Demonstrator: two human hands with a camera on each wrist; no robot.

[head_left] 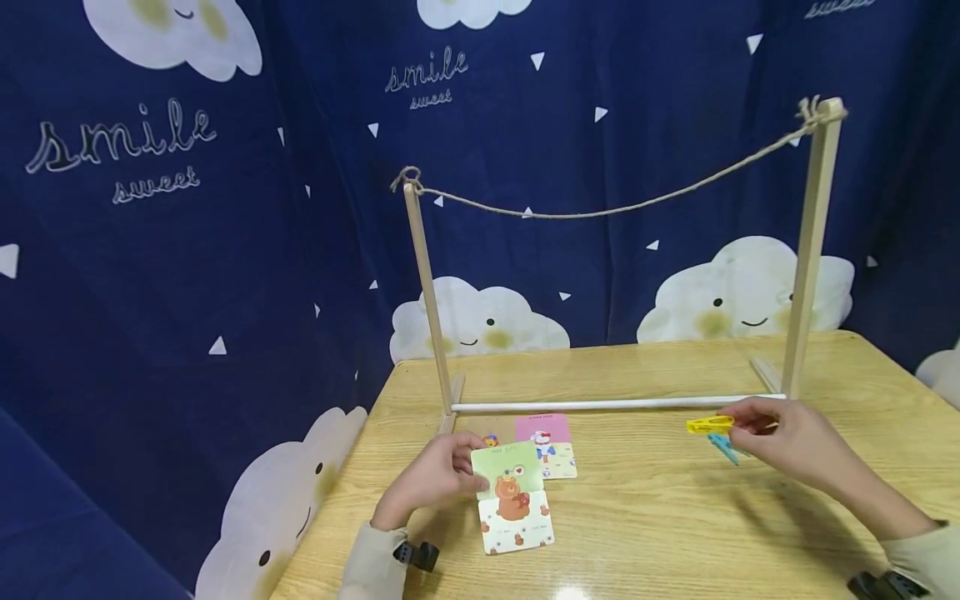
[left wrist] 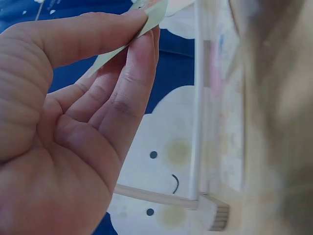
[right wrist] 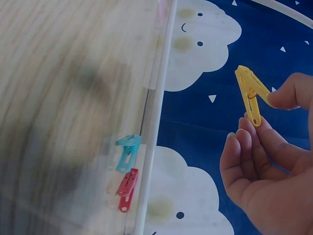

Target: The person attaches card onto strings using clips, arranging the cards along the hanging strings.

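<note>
Bear card (head_left: 513,504) is pinched between the thumb and fingers of the left hand (head_left: 438,473), caught by its left edge and raised above the table (head_left: 637,517). It has rounded corners, a green upper part and a white lower part; a brown bear with something red at its arm spans the two, a speech bubble with a heart floats by its head, and little bears dot the white. The lettering along its top edge is too small to read.

The right hand (head_left: 780,437) grips a yellow clothespin (right wrist: 252,95), thumb against one arm and fingertips against the other; the two arms spread toward the hand and meet at the far end. Near that hand, a blue clothespin (right wrist: 128,152) and a red clothespin (right wrist: 127,191) lie close together on the table.

Behind the bear card and partly covered by it is a pink card (head_left: 551,425), pink above and pale yellow below, with a white figure in blue. Beside it, a brown card (head_left: 487,429) is mostly hidden.

Farther back, a white rod (head_left: 618,405) runs between the feet of two wooden posts (head_left: 813,242), and a sagging string (head_left: 585,216) joins their tops. Beyond hangs a dark blue curtain (head_left: 600,275) with smiling clouds.
</note>
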